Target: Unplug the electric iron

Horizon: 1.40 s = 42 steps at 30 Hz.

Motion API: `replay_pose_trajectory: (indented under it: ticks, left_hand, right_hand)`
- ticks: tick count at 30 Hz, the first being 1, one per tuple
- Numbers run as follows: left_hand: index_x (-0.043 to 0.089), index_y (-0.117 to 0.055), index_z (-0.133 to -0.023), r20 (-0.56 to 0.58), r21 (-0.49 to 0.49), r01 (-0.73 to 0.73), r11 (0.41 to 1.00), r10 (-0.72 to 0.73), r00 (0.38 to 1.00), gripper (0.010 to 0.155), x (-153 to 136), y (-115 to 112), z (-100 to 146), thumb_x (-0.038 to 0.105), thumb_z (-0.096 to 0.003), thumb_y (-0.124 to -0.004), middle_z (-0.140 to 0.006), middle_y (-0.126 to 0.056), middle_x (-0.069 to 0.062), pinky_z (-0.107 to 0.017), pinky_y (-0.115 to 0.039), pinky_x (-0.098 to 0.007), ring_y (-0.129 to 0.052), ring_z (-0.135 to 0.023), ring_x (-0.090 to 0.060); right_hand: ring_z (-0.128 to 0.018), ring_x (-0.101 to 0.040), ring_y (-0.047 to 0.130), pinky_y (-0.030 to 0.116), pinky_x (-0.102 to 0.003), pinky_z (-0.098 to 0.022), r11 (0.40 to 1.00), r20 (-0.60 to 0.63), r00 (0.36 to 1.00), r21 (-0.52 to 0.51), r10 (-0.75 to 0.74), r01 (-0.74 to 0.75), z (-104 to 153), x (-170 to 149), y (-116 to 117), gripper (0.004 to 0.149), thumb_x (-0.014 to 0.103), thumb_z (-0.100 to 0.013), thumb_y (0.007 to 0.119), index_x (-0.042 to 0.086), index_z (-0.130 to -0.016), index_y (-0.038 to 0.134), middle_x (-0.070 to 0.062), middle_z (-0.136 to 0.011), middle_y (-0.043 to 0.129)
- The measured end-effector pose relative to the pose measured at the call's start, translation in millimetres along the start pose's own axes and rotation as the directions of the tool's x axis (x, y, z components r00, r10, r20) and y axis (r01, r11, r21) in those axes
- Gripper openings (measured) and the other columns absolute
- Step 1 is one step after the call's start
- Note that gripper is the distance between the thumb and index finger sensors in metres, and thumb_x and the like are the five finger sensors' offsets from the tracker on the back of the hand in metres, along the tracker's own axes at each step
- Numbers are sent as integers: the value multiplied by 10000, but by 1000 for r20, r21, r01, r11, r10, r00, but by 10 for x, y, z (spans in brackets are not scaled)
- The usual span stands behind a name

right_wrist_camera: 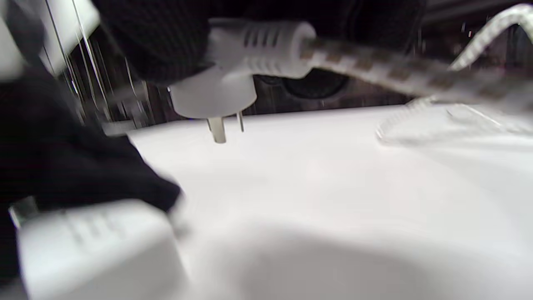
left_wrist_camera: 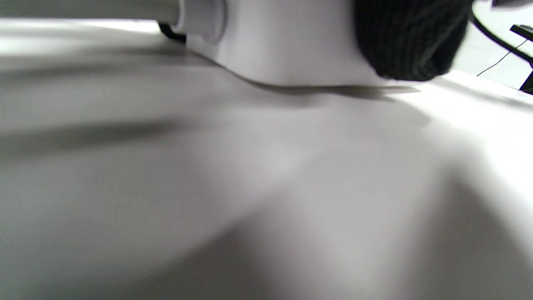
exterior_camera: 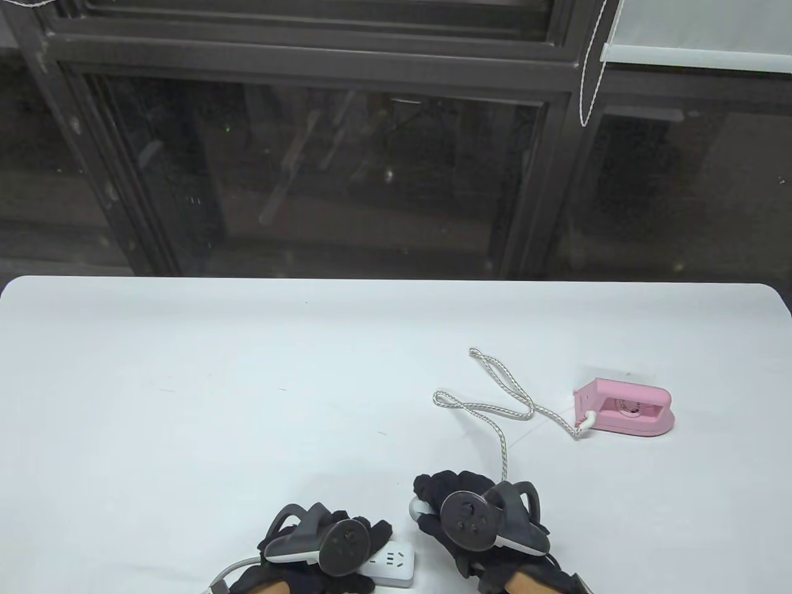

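**2 prongs clear of the socket**

On the white table [exterior_camera: 185, 371], the pink iron [exterior_camera: 625, 411] is seen far right. The power strip [exterior_camera: 391, 562] is pressed down by the left hand [exterior_camera: 322, 547]. The plug [right_wrist_camera: 233, 79] is gripped by the right hand [exterior_camera: 479, 513]; it should be set down gently, cord [exterior_camera: 504, 402] left slack.

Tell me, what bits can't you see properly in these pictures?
- Power strip, table view: the left hand and its tracker cover most of it; the bottom edge crops the rest.
- Plug, table view: nearly hidden under the right hand.
- Dial on the pink iron, table view: too small to read.
- Left wrist view: blurred; only the strip's end and one fingertip show.
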<state>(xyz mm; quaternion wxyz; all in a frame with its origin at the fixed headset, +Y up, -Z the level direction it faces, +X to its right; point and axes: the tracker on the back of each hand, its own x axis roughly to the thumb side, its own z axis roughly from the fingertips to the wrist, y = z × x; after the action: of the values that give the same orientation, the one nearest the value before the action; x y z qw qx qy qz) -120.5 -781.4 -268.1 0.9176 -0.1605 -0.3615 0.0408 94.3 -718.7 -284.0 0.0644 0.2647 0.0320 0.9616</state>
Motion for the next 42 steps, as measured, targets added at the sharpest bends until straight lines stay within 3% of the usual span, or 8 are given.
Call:
replay_pose_trajectory:
  ticks: [3,10,17,23,26,31,34,42]
  left_hand:
    - [307,-433,-1046,-1,0,-1,1000,1,1000,813,-3,0,2,595,-368,-778,-1010,-589,-78,-484,-703,-416,-665,-802,-345]
    - [295,-411,-1055,6,-12,10,1000,-10,1000,818,-5,-3,7,599,-382,-762,-1019,-565,-76,-487,-697,-410,-649,-809,-341]
    - [251,-309,-1061,-12,-51,55,997,-56,998,856,13,-38,8,623,-399,-704,-1046,-468,-74,-513,-679,-411,-594,-832,-315]
    - [253,-303,-1069,7,-37,53,998,-53,999,874,23,-24,35,658,-387,-670,-1087,-427,-69,-552,-672,-448,-599,-855,-320]
    - [250,-223,-1074,-23,-52,-8,999,7,1000,926,-1,151,125,706,-373,-621,-1131,-304,-73,-650,-618,-531,-509,-991,-305]
    - [258,-258,-1084,48,301,-204,931,199,979,921,-133,709,455,725,-372,-610,-1150,-327,-67,-695,-583,-595,-484,-1048,-319]
    - [256,-294,-1090,70,399,-255,881,249,966,906,-266,792,573,721,-382,-616,-1150,-373,-69,-696,-583,-611,-502,-1049,-330]
    - [254,-285,-1091,38,320,-261,911,263,964,897,-396,571,603,712,-395,-617,-1155,-342,-75,-695,-578,-613,-487,-1050,-338]
  right_hand:
    - [-629,-218,872,681,-529,-644,993,-32,998,100,60,-57,-80,-57,168,597,420,-369,846,250,-893,616,-9,-822,784]
    - [-561,-203,904,729,-511,-603,980,27,991,149,130,-133,-104,112,281,540,478,-327,895,292,-799,708,13,-736,849]
    - [-543,-209,921,738,-512,-591,964,8,999,263,-37,33,-95,83,301,455,491,-380,807,292,-785,741,10,-716,874]
    - [-602,-241,906,703,-530,-620,978,-3,996,192,-85,84,-66,35,195,494,477,-403,766,262,-847,740,-33,-790,855]
    - [-829,-301,760,576,-561,-708,975,32,975,47,-220,218,-10,7,36,635,504,-406,747,264,-974,593,-63,-996,672]
    - [-1010,-334,535,432,-590,-772,929,106,941,-160,-320,334,81,-10,-178,743,540,-408,738,288,-1044,450,-58,-1132,448]
    - [-1039,-348,470,404,-597,-776,943,133,947,-127,-292,309,73,36,-141,774,555,-406,729,292,-1057,405,-60,-1156,377]
    - [-1055,-357,406,369,-605,-780,971,173,961,-69,-214,229,63,204,-29,803,574,-404,715,290,-1065,359,-59,-1164,322]
